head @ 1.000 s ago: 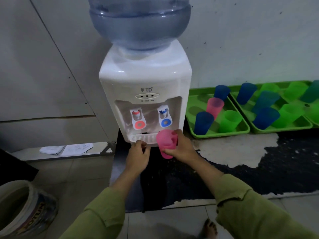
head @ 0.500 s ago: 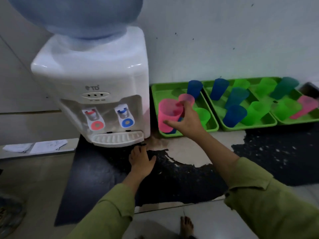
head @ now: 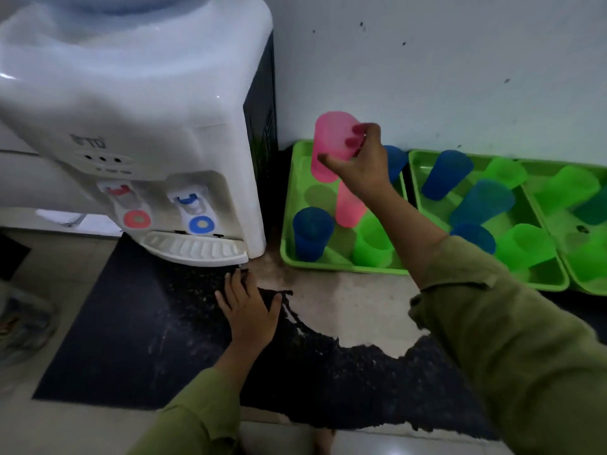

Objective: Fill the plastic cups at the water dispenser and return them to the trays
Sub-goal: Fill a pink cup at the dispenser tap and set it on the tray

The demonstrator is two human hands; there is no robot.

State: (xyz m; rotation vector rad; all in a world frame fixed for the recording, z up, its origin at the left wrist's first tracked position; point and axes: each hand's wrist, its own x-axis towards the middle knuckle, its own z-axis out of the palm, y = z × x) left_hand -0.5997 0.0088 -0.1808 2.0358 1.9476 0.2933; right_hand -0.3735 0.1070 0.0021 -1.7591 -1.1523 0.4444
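Above the leftmost green plastic tray (head: 287, 205), right hand (head: 359, 165) grips translucent pink plastic cup (head: 331, 142); left hand (head: 249, 310) lies flat, fingers spread, on black floor mat (head: 131, 323).

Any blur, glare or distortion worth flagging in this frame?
Head view: dim, flat lighting; motion blur softens the water dispenser and the rightmost tray; small glare spots on the dispenser's casing; wide-angle bending at the edges; pink cup in the right hand readable.

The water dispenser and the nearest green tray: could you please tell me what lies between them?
In the head view, only a narrow strip of bare floor separates the water dispenser from the nearest green tray.
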